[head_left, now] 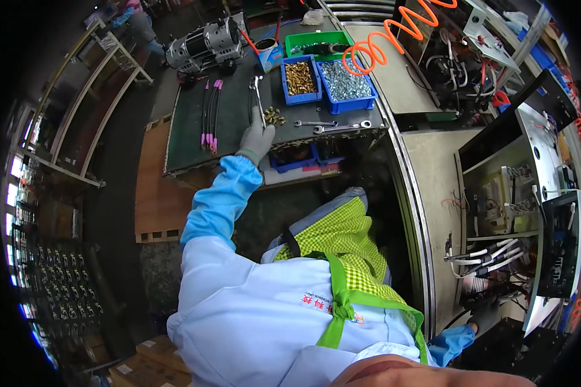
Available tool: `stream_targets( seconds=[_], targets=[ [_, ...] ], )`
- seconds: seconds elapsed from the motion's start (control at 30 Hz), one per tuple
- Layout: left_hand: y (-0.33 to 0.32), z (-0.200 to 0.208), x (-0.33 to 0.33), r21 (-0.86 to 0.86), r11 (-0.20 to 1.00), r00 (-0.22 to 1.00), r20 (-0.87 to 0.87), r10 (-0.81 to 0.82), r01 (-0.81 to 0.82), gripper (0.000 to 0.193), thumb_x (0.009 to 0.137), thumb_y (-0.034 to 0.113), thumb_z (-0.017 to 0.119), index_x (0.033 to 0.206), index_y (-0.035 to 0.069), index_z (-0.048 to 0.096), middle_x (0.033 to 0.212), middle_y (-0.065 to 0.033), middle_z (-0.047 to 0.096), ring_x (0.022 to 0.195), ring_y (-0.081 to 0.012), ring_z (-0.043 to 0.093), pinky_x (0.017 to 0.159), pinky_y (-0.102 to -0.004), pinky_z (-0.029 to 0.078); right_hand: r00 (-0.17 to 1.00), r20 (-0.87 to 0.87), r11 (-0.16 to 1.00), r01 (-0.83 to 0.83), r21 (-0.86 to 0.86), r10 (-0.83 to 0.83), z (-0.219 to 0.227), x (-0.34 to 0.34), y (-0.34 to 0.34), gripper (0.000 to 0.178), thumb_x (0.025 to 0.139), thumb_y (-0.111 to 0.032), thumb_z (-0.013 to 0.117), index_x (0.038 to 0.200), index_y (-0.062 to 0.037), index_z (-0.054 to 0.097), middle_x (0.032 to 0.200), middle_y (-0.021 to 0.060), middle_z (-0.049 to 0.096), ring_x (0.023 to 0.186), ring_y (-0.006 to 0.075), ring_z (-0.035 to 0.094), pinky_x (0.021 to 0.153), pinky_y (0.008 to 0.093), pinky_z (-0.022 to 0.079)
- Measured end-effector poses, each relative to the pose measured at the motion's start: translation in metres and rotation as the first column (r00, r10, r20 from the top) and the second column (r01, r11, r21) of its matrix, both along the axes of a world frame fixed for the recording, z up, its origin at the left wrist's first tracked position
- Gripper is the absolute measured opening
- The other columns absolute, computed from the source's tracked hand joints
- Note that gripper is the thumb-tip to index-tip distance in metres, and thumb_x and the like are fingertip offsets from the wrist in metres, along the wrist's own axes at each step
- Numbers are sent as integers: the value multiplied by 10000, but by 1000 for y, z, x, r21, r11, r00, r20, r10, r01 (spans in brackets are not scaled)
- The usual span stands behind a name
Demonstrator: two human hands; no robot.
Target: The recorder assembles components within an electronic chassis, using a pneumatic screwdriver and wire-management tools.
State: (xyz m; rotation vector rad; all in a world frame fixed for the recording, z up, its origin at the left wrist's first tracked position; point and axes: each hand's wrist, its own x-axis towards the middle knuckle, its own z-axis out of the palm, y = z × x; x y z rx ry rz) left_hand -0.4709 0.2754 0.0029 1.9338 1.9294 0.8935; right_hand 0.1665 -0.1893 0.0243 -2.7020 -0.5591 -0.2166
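The gloved left hand [258,138] has its fingers closed around a slim silver-and-black piece [260,106], pointing to twelve o'clock over the dark surface [235,109]; brass fittings [272,117] sit at one. At four, the right hand [487,315]: I can't make out its fingers.

We stretch our left arm [223,201] forward, the gloved left grip [257,138] curled closed; our right grip [486,315] sits out rightward, its pose indistinct.
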Motion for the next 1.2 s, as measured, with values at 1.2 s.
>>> stream_targets(
  seconds=[1.2],
  targets=[
    [42,-20,14,271,842,880,-238,-412,467,769,824,198,488,1473,213,76,818,-222,629,605,-368,608,531,-496,455,764,338,632,-645,429,550,151,-190,129,321,889,-248,544,992,35,655,930,178,674,804,289,639,721,367,501]
  ],
)
